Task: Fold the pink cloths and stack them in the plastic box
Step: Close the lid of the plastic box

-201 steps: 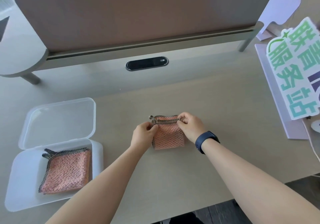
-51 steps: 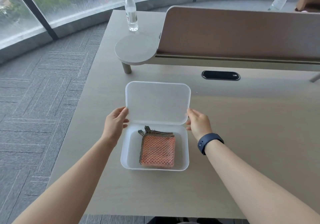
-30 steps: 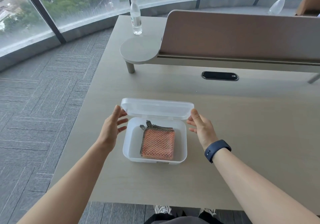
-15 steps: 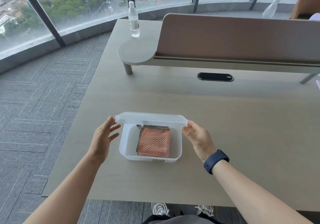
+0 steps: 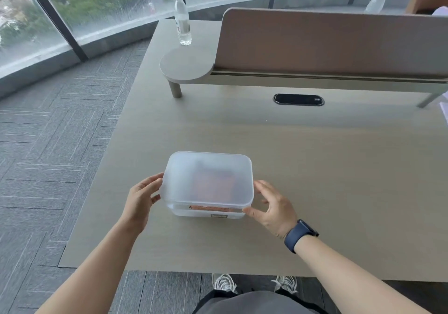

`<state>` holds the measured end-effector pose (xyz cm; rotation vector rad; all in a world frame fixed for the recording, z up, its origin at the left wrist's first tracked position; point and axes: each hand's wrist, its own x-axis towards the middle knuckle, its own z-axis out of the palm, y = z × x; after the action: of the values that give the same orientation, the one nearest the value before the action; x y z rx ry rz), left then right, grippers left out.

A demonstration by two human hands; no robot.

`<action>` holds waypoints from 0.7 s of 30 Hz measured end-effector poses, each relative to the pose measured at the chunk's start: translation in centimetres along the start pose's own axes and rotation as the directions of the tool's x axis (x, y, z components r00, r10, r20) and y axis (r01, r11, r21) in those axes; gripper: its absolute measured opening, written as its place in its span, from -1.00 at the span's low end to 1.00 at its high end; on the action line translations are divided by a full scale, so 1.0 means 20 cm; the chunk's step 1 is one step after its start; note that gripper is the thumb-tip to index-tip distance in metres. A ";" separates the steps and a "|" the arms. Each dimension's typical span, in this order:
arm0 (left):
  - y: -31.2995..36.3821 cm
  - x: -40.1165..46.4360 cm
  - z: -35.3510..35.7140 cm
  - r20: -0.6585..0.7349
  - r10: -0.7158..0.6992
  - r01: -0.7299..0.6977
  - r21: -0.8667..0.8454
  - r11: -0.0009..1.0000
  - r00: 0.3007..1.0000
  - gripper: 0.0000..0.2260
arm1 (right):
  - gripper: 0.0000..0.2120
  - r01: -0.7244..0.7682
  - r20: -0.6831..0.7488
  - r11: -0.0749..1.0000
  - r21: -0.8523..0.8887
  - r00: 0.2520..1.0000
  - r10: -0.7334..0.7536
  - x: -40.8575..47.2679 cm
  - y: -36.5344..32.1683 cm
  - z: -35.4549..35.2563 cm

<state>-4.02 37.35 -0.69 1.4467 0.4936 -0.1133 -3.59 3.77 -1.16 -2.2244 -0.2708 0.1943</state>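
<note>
The pale wood-grain worktop (image 5: 315,168) is seen carrying, toward six o'clock, the frosted translucent rectangular plastic box (image 5: 206,207), its lid (image 5: 208,176) lowered over it. The folded pink cloths (image 5: 212,185) are seen dimly through the lid, inside the box. At nine o'clock of the box the left hand (image 5: 140,199) is held with relaxed fingers touching the lid's edge. At three o'clock the right hand (image 5: 274,207) is spread open, its thumb touching the lid's near corner.

frosted translucent plastic box (image 5: 208,207) (lid matt), pale matt wood-grain table (image 5: 339,168), clear plastic bottle (image 5: 183,20)
</note>
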 end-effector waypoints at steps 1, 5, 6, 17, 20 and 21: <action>-0.01 0.00 0.00 -0.006 -0.009 0.009 -0.001 1.000 1.000 -0.79 | -0.30 -0.008 0.005 1.000 -0.030 1.000 0.009 -0.01 0.02 0.01; -0.04 -0.01 0.01 -0.020 -0.029 0.029 -0.010 1.000 0.999 -0.75 | -0.29 -0.006 0.000 0.996 -0.087 1.000 0.006 -0.02 0.03 0.04; -0.04 -0.02 0.01 -0.018 -0.028 0.028 -0.009 1.000 0.999 -0.74 | -0.30 0.002 -0.001 0.995 -0.101 1.000 -0.002 -0.02 0.04 0.05; -0.07 -0.02 0.03 -0.026 -0.023 0.022 -0.039 0.999 0.999 -0.71 | -0.29 0.000 -0.009 0.985 -0.173 1.000 -0.002 -0.03 0.07 0.07; -0.08 -0.02 0.03 -0.033 -0.030 0.029 -0.043 0.999 0.999 -0.73 | -0.29 -0.013 0.006 0.988 -0.153 1.000 0.014 -0.03 0.06 0.06; -0.08 -0.02 0.03 -0.036 -0.031 0.029 -0.045 0.999 0.999 -0.73 | -0.30 -0.022 0.013 0.990 -0.142 1.000 0.024 -0.03 0.06 0.06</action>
<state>-4.75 36.47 -2.05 1.3999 0.5453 -0.0991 -4.28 3.79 -2.83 -2.3689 -0.2740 0.2092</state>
